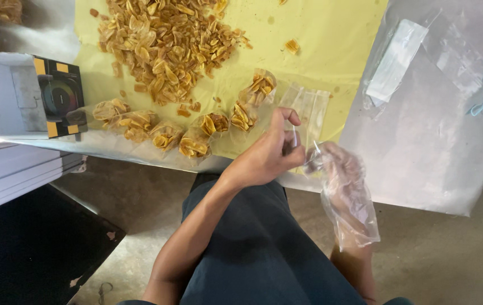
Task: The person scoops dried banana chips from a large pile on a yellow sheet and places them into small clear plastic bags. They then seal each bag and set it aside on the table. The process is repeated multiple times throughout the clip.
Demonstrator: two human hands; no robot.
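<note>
Head view, looking down over the person's lap to the edge of the worktop. The left hand is bare; its fingers are curled and pinch the mouth of a small clear plastic bag. The right hand wears a loose transparent plastic glove, and its fingers meet the same bag just beside the left hand; through the glove film it cannot be told how firmly they close. As a judgement, the two-handed pinch serves to part the thin walls of the bag, and the glove keeps bare skin off the food.

The bag lies at the near edge of the yellow sheet, over a few more empty bags of the same kind. Its long axis runs away from the person, mouth toward the hands and closed end pointing to the far side of the worktop.

A heap of golden fried chips covers the far part of the sheet. A curved row of filled small bags lies between the heap and the near edge, within easy reach. A black-and-yellow device stands at the left; a folded white packet rests on the grey plastic covering at the right.
</note>
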